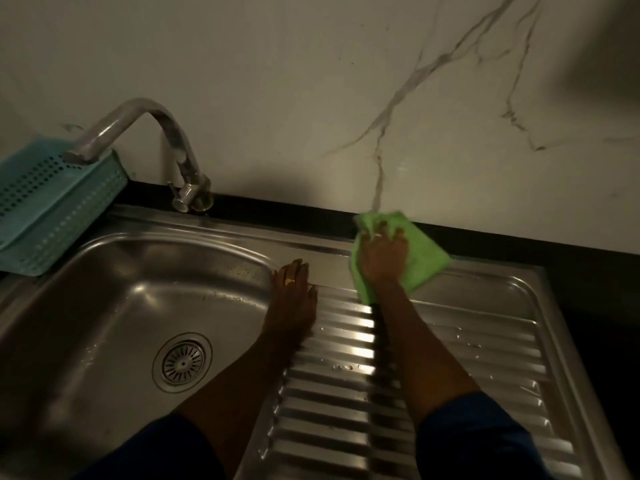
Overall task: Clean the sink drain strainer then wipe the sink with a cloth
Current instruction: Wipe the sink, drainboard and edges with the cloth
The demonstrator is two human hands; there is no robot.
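Hands first: my right hand (pixel 382 259) presses down on the green cloth (pixel 415 258), fingers curled and bunching its far edge, at the rear flat strip of the drainboard (pixel 485 341), toward 1 o'clock from frame centre. The cloth spreads out past my hand to 3 o'clock and trails under my wrist toward 6 o'clock. My left hand (pixel 294 292) lies flat and open, holding nothing, palm down on the ridge between the sink (pixel 104 306) basin and the drainboard, fingers pointing to 12 o'clock; a ring (pixel 289 281) shows on one finger. The two hands are near each other but apart. Dark blue sleeves (pixel 474 441) cover both upper forearms at 6 o'clock.

Surface: the steel drainboard is ribbed, with water droplets and small flecks scattered on the ribs between and beside my arms. The basin sits at 9 o'clock from my left hand, its floor streaked and damp. The drain strainer (pixel 182 362) is seated in the drain opening, at 8 o'clock from my left hand and well apart from the cloth.

Room: a curved metal faucet (pixel 149 133) rises at the rear rim of the sink, spout swung to 9 o'clock over a teal perforated basket (pixel 52 209). A dark countertop (pixel 519 237) strip runs behind the sink. The wall (pixel 311 81) is pale marble-pattern with grey veins. Lighting is dim.
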